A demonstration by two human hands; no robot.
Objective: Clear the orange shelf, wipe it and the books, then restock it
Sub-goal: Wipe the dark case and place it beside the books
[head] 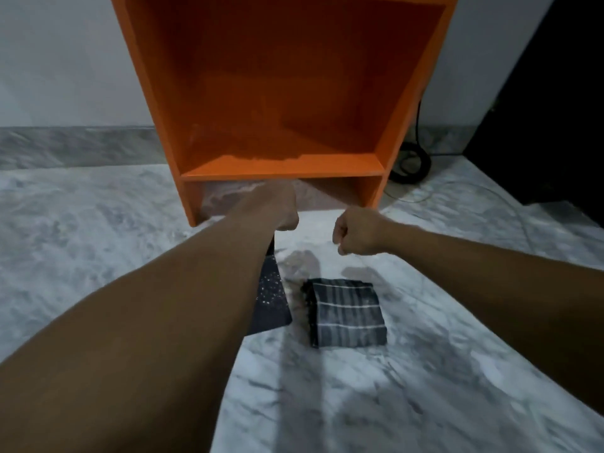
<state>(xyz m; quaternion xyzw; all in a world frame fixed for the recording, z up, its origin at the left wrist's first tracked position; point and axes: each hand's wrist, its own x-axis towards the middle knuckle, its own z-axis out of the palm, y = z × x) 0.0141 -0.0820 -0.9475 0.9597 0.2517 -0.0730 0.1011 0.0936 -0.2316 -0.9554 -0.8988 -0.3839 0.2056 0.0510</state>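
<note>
Meanwhile, before the orange shelf [283, 172], a folded cloth [347, 313] looks soft and light, best pinched at an edge; right grip [357, 234] fisted empty, left grip [283, 209] curled, hold unclear.

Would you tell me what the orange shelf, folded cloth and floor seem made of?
Orange shelf: likely painted or laminated board, flat matte panels. Folded cloth: woven fabric, dark with pale stripes. Floor: polished marble or marble-look tile, grey veining.

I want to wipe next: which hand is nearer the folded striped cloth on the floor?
Right. The right hand hovers just beyond the far edge of the folded striped cloth; the left hand is farther off, up and left, by the base of the orange shelf.
</note>
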